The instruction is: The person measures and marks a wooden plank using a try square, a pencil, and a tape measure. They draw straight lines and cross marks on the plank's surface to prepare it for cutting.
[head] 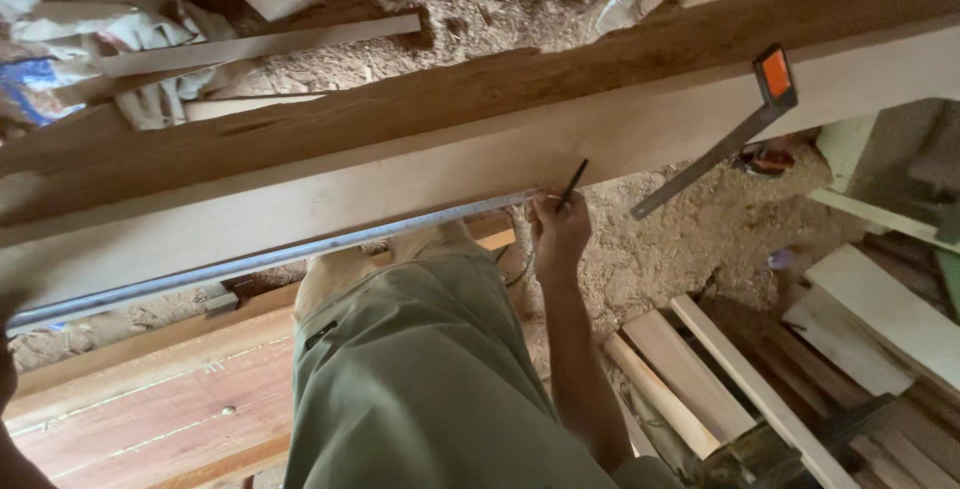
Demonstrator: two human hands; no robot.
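My right hand (558, 234) grips a dark pencil (572, 184) with its tip against the near edge of a long pale wooden plank (420, 174). A long metal ruler or tape (270, 254) lies along that edge, ending at my fingers. My left hand is mostly out of view; only a bit of arm shows at the lower left corner (12, 449). My leg in olive trousers (420, 369) is raised below the plank.
A metal square with an orange handle (735, 129) rests on the plank to the right. Sawdust covers the floor. Reddish boards (150, 399) lie lower left, stacked pale slats (720, 389) lower right, scrap wood and cloth (120, 39) beyond the plank.
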